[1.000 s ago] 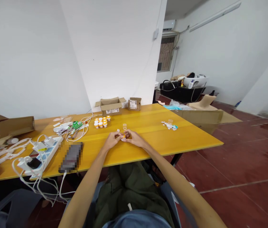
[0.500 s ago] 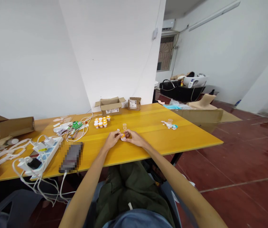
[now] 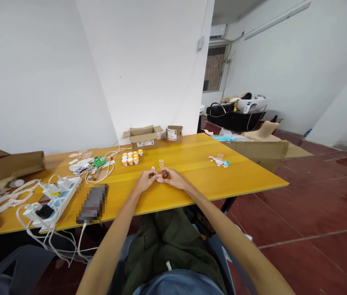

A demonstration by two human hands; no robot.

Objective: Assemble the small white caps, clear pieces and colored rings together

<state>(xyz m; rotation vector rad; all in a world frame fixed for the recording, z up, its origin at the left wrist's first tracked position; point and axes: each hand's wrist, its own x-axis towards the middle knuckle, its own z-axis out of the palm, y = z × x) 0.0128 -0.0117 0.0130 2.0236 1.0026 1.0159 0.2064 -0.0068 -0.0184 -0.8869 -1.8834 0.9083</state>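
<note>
Between the fingertips of my two hands is a small orange and white piece [image 3: 160, 178], partly hidden by the fingers; its exact kind is too small to make out. My left hand [image 3: 147, 180] pinches it from the left, and my right hand [image 3: 173, 178] closes on it from the right. Just beyond the hands stands a small clear plastic cup [image 3: 161, 163]. A tiny white piece [image 3: 153, 168] lies by the left fingers. Farther left, several small jars with orange and white lids [image 3: 130, 157] stand grouped together.
On the wooden table [image 3: 188, 159], small white and teal parts [image 3: 220, 162] lie to the right. Two cardboard boxes, one open [image 3: 144, 137] and one smaller [image 3: 173, 134], stand at the back. Leftward are a phone [image 3: 92, 203], a power strip [image 3: 61, 198] and tangled white cables.
The fingers have shifted slightly around the small piece, and less of its orange part shows. Both hands stay in the same place.
</note>
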